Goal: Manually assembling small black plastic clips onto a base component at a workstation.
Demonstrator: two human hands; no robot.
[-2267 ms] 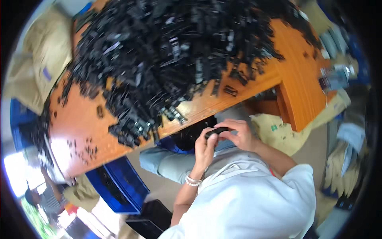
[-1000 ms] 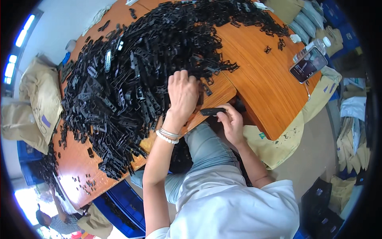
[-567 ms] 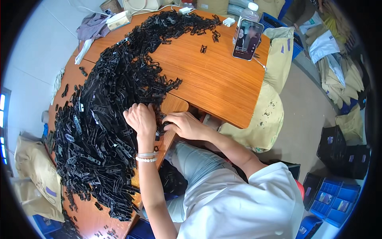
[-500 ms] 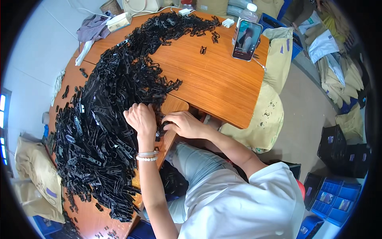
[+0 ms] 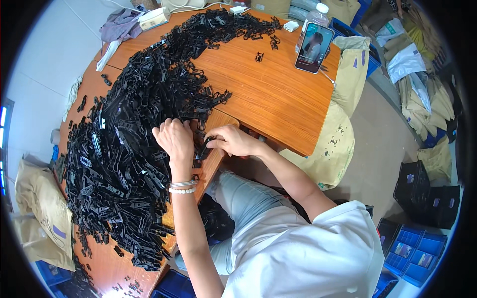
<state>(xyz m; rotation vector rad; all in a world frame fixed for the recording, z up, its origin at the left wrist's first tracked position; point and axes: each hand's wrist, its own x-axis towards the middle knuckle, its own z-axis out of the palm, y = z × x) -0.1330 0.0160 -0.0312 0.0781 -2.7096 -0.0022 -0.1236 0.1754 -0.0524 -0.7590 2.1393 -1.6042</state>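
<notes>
A large heap of small black plastic clip-like pieces (image 5: 119, 164) covers much of the wooden table (image 5: 278, 99). My left hand (image 5: 175, 141) rests on the heap's right side, knuckles up and fingers curled under. Its fingertips are hidden, so anything they hold does not show. Just to the right, my right hand (image 5: 232, 140) pinches a black plastic piece (image 5: 205, 147) between thumb and fingers, above the table's near edge. The two hands are close but apart.
A phone (image 5: 314, 48) leans against a clear bottle (image 5: 318, 16) at the far right of the table. One loose black piece (image 5: 259, 57) lies nearby. Paper sacks (image 5: 42, 208) stand at the left, black crates (image 5: 412, 181) and blue bins (image 5: 416, 251) at the right.
The whole view has shifted slightly. Both hands stay beside each other at the heap's edge, with the right fingers still on a black piece and only small finger movement.
</notes>
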